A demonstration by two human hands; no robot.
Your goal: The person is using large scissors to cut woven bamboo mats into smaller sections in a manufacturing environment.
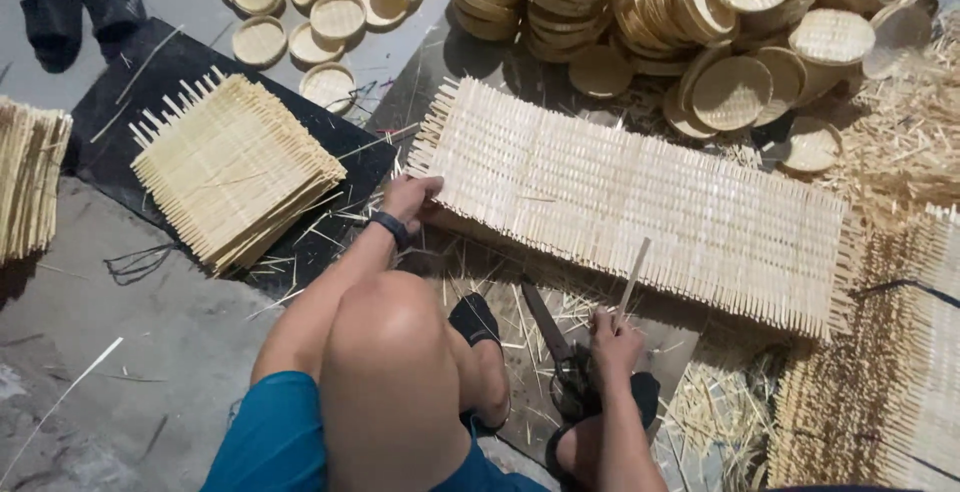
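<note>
A person squats on the floor over a long woven bamboo mat (640,207) that lies flat in front of them, its strip ends sticking out along every edge. The left hand (410,197) presses down on the mat's near left corner with the fingers spread, gripping nothing. The right hand (612,340) is closed around a thin bamboo strip (632,277), held upright just off the mat's near edge; beside that hand a pair of large shears (552,344) rests on the floor, and whether the hand also touches it cannot be told. The long mat looks fully woven but not yet cut up or trimmed, so judging by its uneven fringe, that work seems to be what remains here. To the left, a stack of square woven pieces (232,167) sits on a black sheet (120,102), which suggests earlier lengths are already divided. Beyond the mat, piles of round woven trays (640,7) look finished. Loose offcuts litter the floor, and a pair of black sandals (85,7) stands at the far left.
</note>
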